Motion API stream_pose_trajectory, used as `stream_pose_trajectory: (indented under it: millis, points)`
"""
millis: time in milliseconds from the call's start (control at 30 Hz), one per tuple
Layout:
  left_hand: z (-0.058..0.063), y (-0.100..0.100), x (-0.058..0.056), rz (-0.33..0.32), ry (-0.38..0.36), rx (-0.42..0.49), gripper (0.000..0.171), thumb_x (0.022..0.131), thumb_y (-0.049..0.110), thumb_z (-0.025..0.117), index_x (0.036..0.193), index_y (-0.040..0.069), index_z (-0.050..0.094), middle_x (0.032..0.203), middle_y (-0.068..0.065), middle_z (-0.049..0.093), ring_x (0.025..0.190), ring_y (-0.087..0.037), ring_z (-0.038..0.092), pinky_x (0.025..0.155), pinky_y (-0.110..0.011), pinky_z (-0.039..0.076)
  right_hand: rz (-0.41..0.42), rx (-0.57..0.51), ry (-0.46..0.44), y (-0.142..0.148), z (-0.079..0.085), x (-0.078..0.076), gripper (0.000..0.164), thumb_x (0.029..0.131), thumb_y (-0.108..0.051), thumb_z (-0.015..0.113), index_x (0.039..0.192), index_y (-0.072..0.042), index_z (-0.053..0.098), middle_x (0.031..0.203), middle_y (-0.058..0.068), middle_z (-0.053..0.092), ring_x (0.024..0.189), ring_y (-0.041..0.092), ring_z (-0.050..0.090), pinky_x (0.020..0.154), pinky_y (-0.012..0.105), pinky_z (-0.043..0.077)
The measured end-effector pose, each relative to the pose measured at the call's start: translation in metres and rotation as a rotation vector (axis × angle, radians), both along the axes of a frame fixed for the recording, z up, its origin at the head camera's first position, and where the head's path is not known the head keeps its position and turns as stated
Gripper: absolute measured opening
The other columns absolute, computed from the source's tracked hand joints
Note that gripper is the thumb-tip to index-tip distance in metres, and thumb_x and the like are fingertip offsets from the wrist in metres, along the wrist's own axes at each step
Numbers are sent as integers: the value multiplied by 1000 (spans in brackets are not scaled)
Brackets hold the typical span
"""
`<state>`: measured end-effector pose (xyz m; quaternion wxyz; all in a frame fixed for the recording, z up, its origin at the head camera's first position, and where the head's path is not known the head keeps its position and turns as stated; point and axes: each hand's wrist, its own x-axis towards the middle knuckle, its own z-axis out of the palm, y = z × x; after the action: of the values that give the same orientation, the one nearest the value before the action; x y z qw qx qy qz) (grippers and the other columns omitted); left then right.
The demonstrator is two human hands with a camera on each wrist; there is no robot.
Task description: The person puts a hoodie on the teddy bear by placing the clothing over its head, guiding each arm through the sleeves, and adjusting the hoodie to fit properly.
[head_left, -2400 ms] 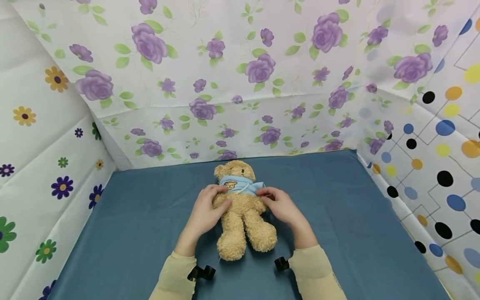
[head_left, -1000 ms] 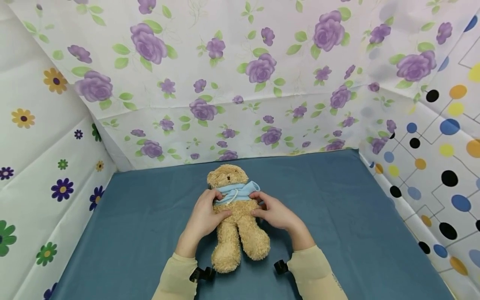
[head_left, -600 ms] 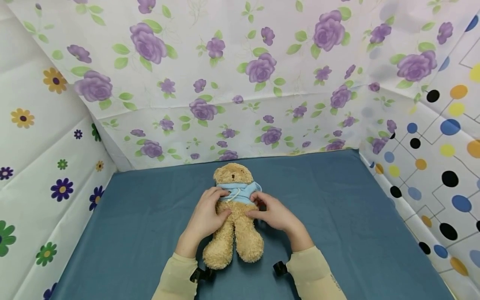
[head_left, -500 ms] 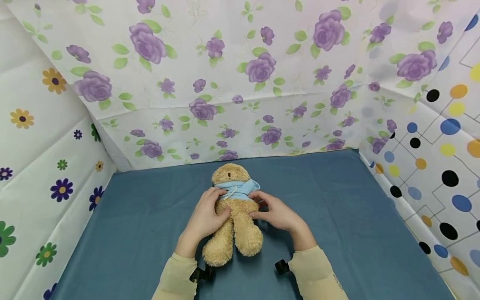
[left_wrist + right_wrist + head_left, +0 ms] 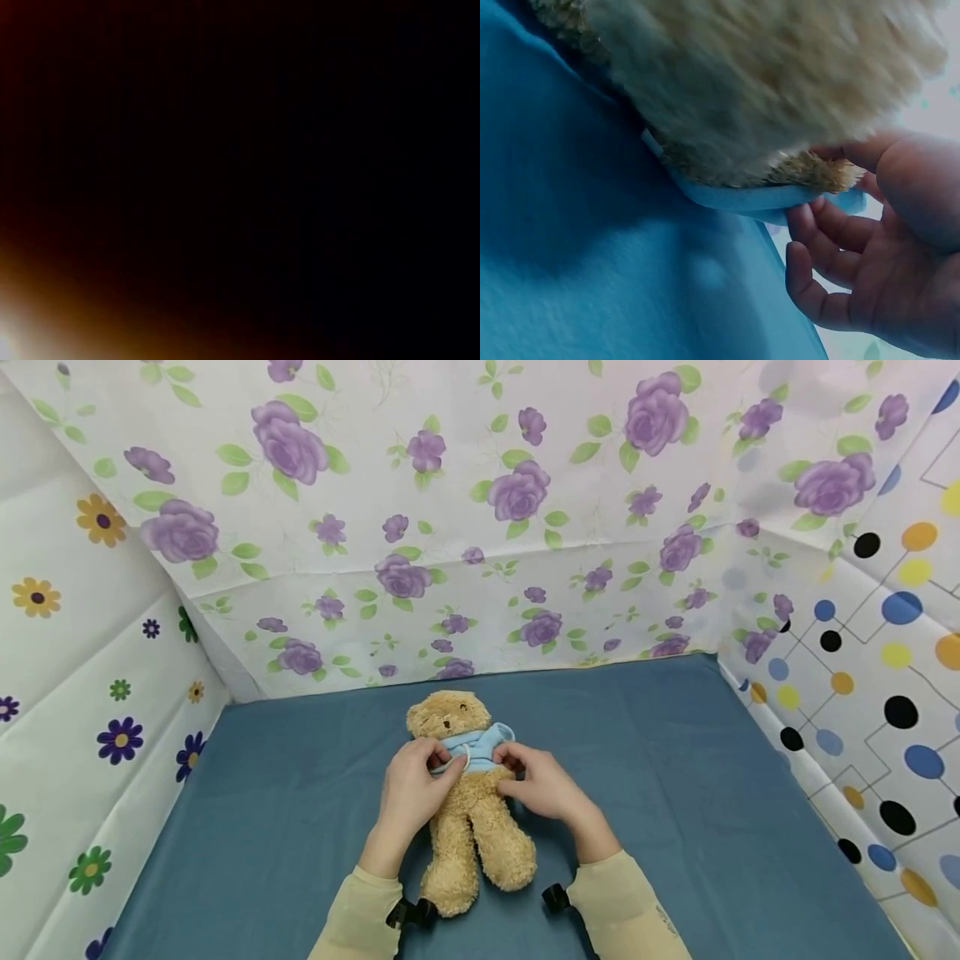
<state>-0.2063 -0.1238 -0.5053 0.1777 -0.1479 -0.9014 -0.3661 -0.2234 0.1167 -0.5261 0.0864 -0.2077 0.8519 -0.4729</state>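
Note:
A tan, curly-furred teddy bear (image 5: 480, 814) lies face up on the blue cloth, its head tilted toward the left. It wears a light-blue hoodie (image 5: 482, 745) with a white drawstring, bunched high on its chest. My left hand (image 5: 414, 783) grips the bear's side at the hoodie, fingers at its edge and thumb over the front by the drawstring. On the other side, my right hand (image 5: 543, 782) holds the bear around its arm. In the right wrist view, curled fingers (image 5: 832, 244) of that hand meet the blue hem below the fur. The left wrist view is almost black.
A blue cloth (image 5: 300, 810) covers the table. Behind stands a white sheet with purple roses (image 5: 405, 577); a flowered sheet (image 5: 67, 693) hangs at left and a dotted one (image 5: 847, 635) at right. Black wrist cameras (image 5: 557, 898) sit at both cuffs.
Over the last half second the bear's head has swung left and its feet have shifted right and nearer. My left thumb has moved up onto the hoodie; my right hand stays at the bear's side.

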Motion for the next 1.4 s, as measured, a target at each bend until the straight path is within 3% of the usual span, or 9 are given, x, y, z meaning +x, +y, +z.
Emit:
stream_pose_trajectory:
  millis: [233,467,567,633,733,833,933,1200,1400]
  points:
    - [-1,-4,1,69,5,-54,27,102,35,77,87,18,62,64,8,47,50,-10,41,49,-31,35,-28,-18,73,-17,1,5,18,104,-6,63,112,-20,57,71,-1,45,53,10,38,57,29,36]
    - [1,-3,1,64,29,-144,27,96,36,83,108,15,70,68,9,48,49,-8,38,47,-30,33,-138,-7,114,-28,-5,7,18,105,-2,61,108,-19,54,64,-3,40,46,10,37,49,26,33]
    - [1,1,0,9,80,-152,19,97,24,83,112,14,78,81,4,61,64,-14,54,58,-33,47,-141,23,111,-29,-5,7,16,107,-4,58,113,-17,51,64,-2,42,45,9,38,48,25,33]
    - [1,3,-1,-20,102,-145,15,98,16,81,112,11,81,94,-1,68,82,-20,62,79,-39,57,-128,29,116,-29,-3,8,17,108,-5,58,118,-16,52,67,-1,45,48,10,38,49,26,34]
    - [-2,4,-3,-18,111,-126,9,100,12,78,106,8,81,101,-6,71,96,-26,66,94,-45,56,-112,21,122,-28,3,9,25,106,-7,63,128,-17,55,76,-1,52,56,12,44,55,29,39]
    - [-4,2,-3,16,91,-99,8,102,17,76,100,9,78,88,-3,69,82,-23,62,77,-40,55,-98,17,134,-28,7,11,31,105,-11,68,133,-20,58,84,-2,58,62,13,50,60,32,44]
    - [-5,-1,-3,27,45,-78,13,104,22,74,98,11,75,78,3,62,70,-15,54,63,-35,47,-104,39,164,-32,8,13,29,105,-12,68,131,-22,60,81,-4,58,57,11,47,57,29,42]
    - [-3,-2,0,3,-14,-48,19,105,30,74,94,14,75,66,10,48,62,-12,42,59,-33,39,-187,120,187,-49,0,18,23,111,-9,53,131,-20,58,58,-4,41,42,8,30,43,24,27]
    - [-4,1,-1,-24,0,-53,11,101,20,77,92,15,75,65,11,46,63,-12,41,59,-32,38,-312,191,191,-58,-7,20,28,108,-3,51,128,-22,55,50,-4,38,37,8,25,40,25,22]
